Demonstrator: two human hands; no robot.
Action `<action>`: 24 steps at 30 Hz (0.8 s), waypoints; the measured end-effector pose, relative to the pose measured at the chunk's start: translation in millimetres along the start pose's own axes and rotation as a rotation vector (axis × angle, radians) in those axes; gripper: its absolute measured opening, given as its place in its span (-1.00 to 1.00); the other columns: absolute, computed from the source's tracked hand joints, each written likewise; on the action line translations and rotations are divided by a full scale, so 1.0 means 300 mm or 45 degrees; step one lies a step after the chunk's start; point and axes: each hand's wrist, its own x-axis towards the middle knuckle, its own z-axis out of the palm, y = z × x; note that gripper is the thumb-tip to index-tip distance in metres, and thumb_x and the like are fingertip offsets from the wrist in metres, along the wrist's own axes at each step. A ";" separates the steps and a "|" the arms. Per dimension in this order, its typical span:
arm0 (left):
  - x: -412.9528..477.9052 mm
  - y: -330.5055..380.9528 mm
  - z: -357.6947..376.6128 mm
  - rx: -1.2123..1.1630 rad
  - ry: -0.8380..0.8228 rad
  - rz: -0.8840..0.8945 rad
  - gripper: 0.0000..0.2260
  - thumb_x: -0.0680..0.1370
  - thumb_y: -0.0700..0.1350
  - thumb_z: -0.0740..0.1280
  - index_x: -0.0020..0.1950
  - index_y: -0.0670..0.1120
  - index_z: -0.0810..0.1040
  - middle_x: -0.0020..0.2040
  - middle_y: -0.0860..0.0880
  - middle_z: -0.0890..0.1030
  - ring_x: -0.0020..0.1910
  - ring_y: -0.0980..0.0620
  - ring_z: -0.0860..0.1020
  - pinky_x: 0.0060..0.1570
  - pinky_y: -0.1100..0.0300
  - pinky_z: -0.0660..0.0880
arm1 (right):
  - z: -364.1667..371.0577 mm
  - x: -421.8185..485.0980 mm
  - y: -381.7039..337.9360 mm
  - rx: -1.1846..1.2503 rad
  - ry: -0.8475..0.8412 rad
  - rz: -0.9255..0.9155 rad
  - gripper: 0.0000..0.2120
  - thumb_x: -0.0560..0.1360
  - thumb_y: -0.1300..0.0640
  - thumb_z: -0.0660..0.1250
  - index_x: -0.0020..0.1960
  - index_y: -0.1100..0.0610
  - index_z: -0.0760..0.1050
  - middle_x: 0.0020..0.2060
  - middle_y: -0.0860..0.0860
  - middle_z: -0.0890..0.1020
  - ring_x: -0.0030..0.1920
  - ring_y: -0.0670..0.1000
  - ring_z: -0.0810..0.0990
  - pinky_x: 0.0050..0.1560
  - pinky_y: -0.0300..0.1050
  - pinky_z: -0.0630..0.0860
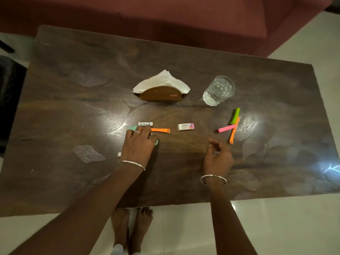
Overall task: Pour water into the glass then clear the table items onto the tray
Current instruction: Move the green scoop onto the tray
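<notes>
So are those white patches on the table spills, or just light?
Head view: likely glare on the glossy table, one patch beside the left hand, one by the green highlighter, a bluish one far right; the room is dim; the wide lens bows the table's edges.

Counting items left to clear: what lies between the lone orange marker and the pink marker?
The head view shows a white eraser between the lone orange marker and the pink marker, touching neither.

1. Wearing a thin, studded silver bracelet on the left wrist.
2. Wearing a plain silver bangle on the right wrist.
3. Wearing a silver ring on the left hand.
4. Showing bare feet.
</notes>
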 end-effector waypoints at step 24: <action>-0.006 0.107 -0.136 -1.854 0.479 -1.002 -0.83 0.56 -0.16 0.38 0.14 -0.09 0.52 -0.07 -0.02 0.64 -0.26 0.06 0.65 -0.25 0.16 0.62 | 0.069 0.139 -0.061 -0.230 -0.500 -0.303 -0.66 0.47 0.30 0.36 0.24 0.17 0.56 0.13 0.12 0.63 0.12 0.16 0.58 0.18 0.00 0.46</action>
